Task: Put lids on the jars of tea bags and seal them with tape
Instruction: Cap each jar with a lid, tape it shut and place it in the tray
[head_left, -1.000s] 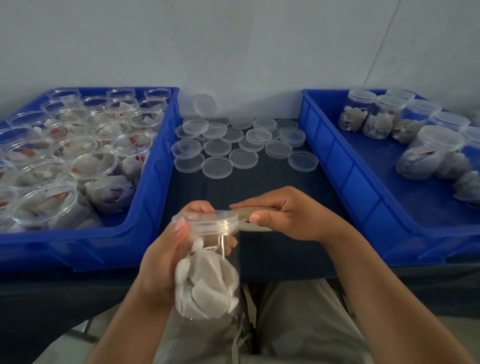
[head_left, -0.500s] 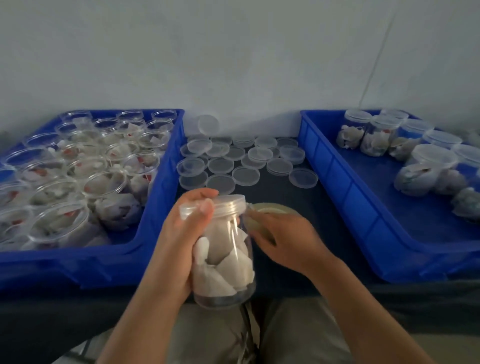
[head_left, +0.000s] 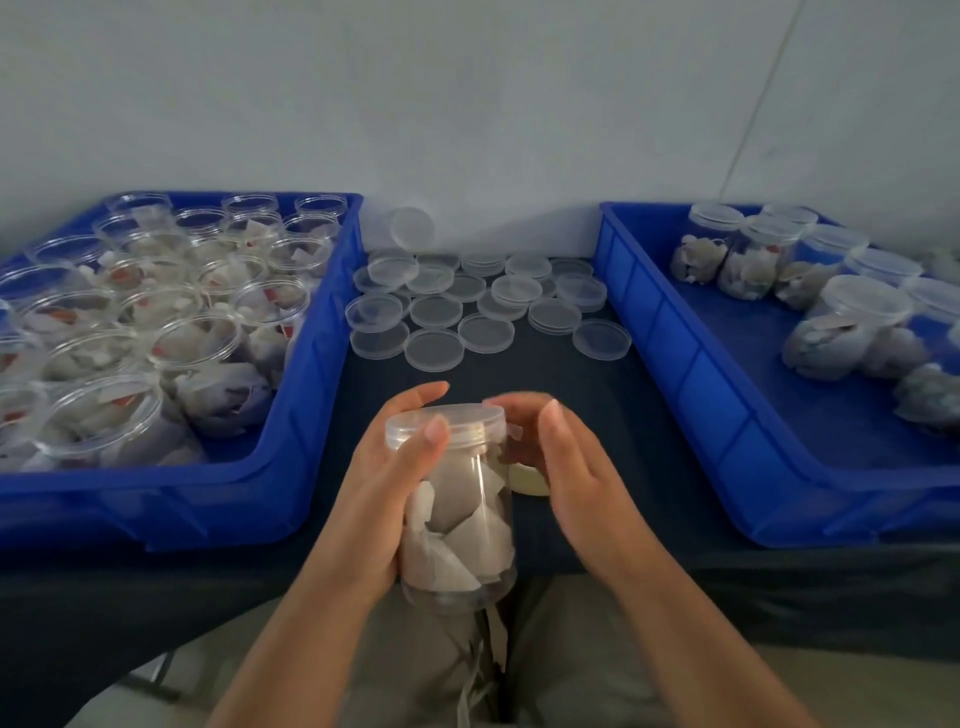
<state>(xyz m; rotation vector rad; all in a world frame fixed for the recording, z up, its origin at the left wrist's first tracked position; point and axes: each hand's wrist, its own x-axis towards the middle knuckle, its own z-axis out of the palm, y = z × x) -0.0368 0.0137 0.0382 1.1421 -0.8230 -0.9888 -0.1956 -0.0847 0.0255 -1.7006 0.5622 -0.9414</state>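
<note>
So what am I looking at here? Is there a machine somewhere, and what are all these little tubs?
There is no machine here. These are a person's two bare hands, seen by one camera worn on the head that looks forward and down.

The left hand grips a clear jar of tea bags with a lid on it. The right hand curves round the far side of that lid. A tape roll peeks out beneath it, but whether the hand grips the roll is hidden.

On the dark table, loose lids lie in the middle. The left bin is blue and holds open jars of tea bags. The right bin, also blue, holds lidded jars.
</note>
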